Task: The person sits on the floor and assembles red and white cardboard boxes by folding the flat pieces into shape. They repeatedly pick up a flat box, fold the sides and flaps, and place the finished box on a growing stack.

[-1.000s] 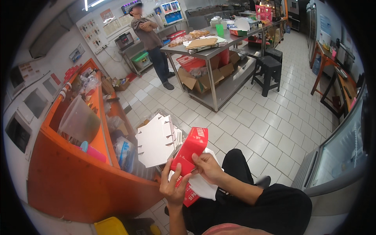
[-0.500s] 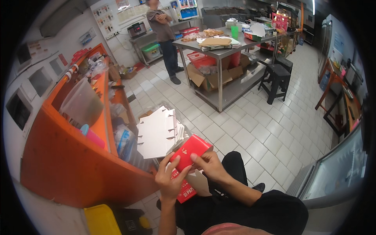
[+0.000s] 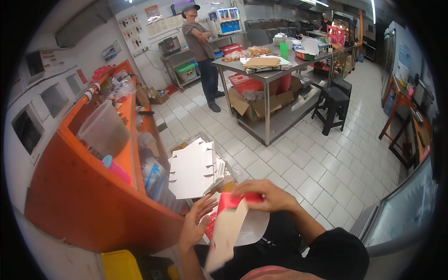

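A partly folded red cardboard box (image 3: pixel 229 226) is in front of my lap, its pale inner side and a loose flap turned up and slightly blurred. My right hand (image 3: pixel 267 195) is closed over the red upper edge, fingers wrapped round it. At the box's left side, my left hand (image 3: pixel 192 225) has curved fingers and thumb about the printed red panel; part of that grip is hidden. Just beyond my hands lies a stack of flat white box blanks (image 3: pixel 192 169), with slotted edges.
An orange counter (image 3: pixel 100 196) curves along my left, carrying a clear plastic bin (image 3: pixel 103 128) and a pink cup (image 3: pixel 120 173). Ahead stand a steel table (image 3: pixel 268 79), black stools (image 3: pixel 329 108) and a person (image 3: pixel 200 51) with folded arms. A glass-fronted cabinet (image 3: pixel 396 205) is at right.
The box has been turned so its pale inside shows and a flap hangs toward me. My right hand has moved up and right to its upper edge; the left shifted slightly left.
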The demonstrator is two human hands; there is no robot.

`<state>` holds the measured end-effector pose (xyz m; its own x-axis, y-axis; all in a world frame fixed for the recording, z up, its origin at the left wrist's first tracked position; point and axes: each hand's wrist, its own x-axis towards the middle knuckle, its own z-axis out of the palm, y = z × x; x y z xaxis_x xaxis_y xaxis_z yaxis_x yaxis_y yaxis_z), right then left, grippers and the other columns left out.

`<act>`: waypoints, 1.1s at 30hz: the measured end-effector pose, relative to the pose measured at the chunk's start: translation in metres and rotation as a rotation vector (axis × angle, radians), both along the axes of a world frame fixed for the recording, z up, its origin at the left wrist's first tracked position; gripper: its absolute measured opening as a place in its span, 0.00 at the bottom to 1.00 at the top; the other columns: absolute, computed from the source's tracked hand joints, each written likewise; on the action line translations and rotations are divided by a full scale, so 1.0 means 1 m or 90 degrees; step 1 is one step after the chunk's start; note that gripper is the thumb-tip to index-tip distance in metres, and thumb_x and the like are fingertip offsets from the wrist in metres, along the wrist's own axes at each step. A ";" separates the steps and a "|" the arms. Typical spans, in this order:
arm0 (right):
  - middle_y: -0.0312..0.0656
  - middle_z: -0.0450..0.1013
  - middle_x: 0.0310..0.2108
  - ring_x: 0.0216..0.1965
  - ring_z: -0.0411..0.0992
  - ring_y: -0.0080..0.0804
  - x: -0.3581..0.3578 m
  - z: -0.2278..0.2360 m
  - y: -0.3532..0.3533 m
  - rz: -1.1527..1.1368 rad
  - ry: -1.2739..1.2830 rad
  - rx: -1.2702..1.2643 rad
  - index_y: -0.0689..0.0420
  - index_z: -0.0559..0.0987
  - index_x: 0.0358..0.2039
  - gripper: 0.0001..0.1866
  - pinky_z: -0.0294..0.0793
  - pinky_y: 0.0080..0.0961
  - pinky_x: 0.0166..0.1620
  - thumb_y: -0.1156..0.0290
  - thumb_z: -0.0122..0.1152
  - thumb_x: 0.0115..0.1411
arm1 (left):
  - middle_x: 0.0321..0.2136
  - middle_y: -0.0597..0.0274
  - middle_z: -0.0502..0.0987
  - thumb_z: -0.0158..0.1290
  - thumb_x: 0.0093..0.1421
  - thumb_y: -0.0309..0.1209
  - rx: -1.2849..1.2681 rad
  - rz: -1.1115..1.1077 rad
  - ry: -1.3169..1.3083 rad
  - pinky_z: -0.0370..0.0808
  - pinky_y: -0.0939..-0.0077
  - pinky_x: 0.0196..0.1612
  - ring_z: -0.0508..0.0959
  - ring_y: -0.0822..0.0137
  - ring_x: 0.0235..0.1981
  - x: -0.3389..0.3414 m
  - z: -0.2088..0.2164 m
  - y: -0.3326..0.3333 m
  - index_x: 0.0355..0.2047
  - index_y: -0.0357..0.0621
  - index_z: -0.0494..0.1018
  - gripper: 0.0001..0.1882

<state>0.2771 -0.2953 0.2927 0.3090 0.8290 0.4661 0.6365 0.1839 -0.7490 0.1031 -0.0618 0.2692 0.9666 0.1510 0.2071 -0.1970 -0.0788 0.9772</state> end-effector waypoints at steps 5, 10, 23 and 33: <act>0.49 0.66 0.64 0.66 0.62 0.43 0.012 -0.028 -0.008 -0.125 0.152 0.122 0.59 0.72 0.62 0.22 0.59 0.37 0.67 0.72 0.51 0.68 | 0.54 0.50 0.73 0.52 0.69 0.30 -0.091 0.326 0.041 0.73 0.65 0.59 0.76 0.59 0.53 -0.024 -0.067 -0.005 0.60 0.31 0.64 0.23; 0.52 0.47 0.73 0.73 0.48 0.45 0.001 -0.042 0.004 -0.101 0.107 0.041 0.59 0.65 0.67 0.24 0.46 0.40 0.72 0.68 0.43 0.72 | 0.53 0.55 0.72 0.54 0.68 0.30 -0.252 0.456 0.030 0.69 0.73 0.57 0.73 0.67 0.53 -0.019 -0.105 -0.026 0.61 0.29 0.62 0.25; 0.53 0.54 0.70 0.72 0.50 0.49 0.000 -0.127 0.013 -0.003 0.152 0.113 0.56 0.67 0.64 0.33 0.51 0.42 0.70 0.56 0.62 0.62 | 0.64 0.45 0.65 0.49 0.69 0.32 -0.019 0.321 -0.007 0.67 0.63 0.64 0.70 0.55 0.61 -0.020 -0.081 -0.048 0.60 0.33 0.68 0.22; 0.53 0.41 0.74 0.72 0.48 0.51 -0.072 -0.189 -0.016 -0.092 0.266 0.163 0.49 0.77 0.56 0.23 0.59 0.45 0.67 0.64 0.67 0.60 | 0.61 0.42 0.68 0.50 0.67 0.41 -0.141 0.246 0.103 0.70 0.62 0.61 0.72 0.52 0.59 -0.058 -0.165 -0.054 0.46 0.32 0.76 0.21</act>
